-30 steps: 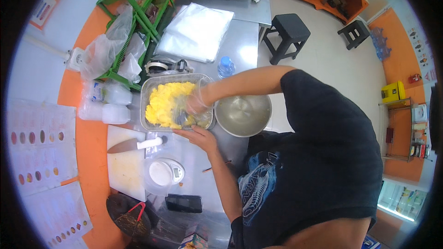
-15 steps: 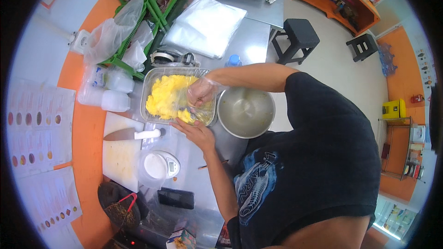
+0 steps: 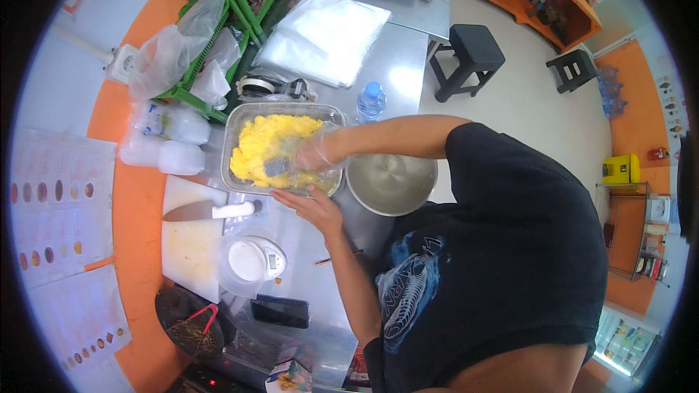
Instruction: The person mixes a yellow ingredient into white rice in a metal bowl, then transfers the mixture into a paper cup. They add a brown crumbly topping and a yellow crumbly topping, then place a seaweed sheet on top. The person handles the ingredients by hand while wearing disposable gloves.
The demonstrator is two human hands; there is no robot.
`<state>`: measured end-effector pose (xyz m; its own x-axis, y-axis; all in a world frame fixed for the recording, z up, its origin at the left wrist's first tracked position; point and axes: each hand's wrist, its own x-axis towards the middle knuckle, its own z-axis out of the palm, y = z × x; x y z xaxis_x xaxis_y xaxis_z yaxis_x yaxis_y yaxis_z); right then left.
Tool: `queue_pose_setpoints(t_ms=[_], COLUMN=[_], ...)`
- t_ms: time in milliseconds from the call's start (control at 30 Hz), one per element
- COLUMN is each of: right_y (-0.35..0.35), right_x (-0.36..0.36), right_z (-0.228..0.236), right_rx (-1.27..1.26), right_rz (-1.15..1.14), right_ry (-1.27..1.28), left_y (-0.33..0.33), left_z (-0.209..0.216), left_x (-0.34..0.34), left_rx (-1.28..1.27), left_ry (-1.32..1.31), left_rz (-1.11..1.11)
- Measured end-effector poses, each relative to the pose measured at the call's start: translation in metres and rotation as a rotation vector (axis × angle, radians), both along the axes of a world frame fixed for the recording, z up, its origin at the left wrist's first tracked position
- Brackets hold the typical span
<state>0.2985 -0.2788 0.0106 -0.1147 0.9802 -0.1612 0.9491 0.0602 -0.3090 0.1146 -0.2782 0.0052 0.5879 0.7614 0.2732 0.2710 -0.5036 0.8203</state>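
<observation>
A rectangular metal tray [image 3: 247,108] holds a soft, lumpy yellow mass [image 3: 261,142], spread mostly toward its left side. My right hand [image 3: 312,153], in a clear plastic glove, is inside the tray. It is closed on a grey tool with a rounded edge [image 3: 277,167] that presses against the yellow mass; its handle is hidden and its kind unclear. My bare left hand [image 3: 313,211] holds the tray's near side, thumb up by the rim and fingers stretched along the wall. Right beside the tray, partly under my right forearm, stands a large metal bowl [image 3: 393,189] with some residue inside.
A knife [image 3: 200,210] lies on a white cutting board [image 3: 191,247]. Near it are a kitchen scale [image 3: 273,260] with a container on top, a phone [image 3: 280,311] and a pen. Beyond the tray are a tape dispenser, a water bottle [image 3: 371,102], plastic sheets [image 3: 324,36] and a green rack.
My right hand has shifted slightly within the tray, and the grey tool now shows against the yellow mass. More of the water bottle is visible. My left hand stays at the tray's side.
</observation>
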Motion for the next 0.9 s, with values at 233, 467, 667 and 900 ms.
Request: queue_pose_setpoints(t_ms=[233,467,667,900], right_y=[-0.018,-0.026,-0.04,-0.032], right_x=[0.021,0.029,0.021,0.023], right_z=[0.029,0.04,0.037,0.037], right_rx=[-0.078,-0.09,-0.405,-0.296], right_rz=[0.19,0.196,-0.203,-0.087], right_ry=[0.306,0.66,1.261,1.192], left_y=[0.001,0.002,0.004,0.006], left_z=[0.0,0.006,0.011,0.023], left_x=[0.0,-0.001,-0.003,0.001], left_rx=[-0.028,0.018,-0.007,-0.044], left_ry=[-0.009,0.032,0.019,0.028], left_rz=[-0.017,-0.051,0.003,0.008])
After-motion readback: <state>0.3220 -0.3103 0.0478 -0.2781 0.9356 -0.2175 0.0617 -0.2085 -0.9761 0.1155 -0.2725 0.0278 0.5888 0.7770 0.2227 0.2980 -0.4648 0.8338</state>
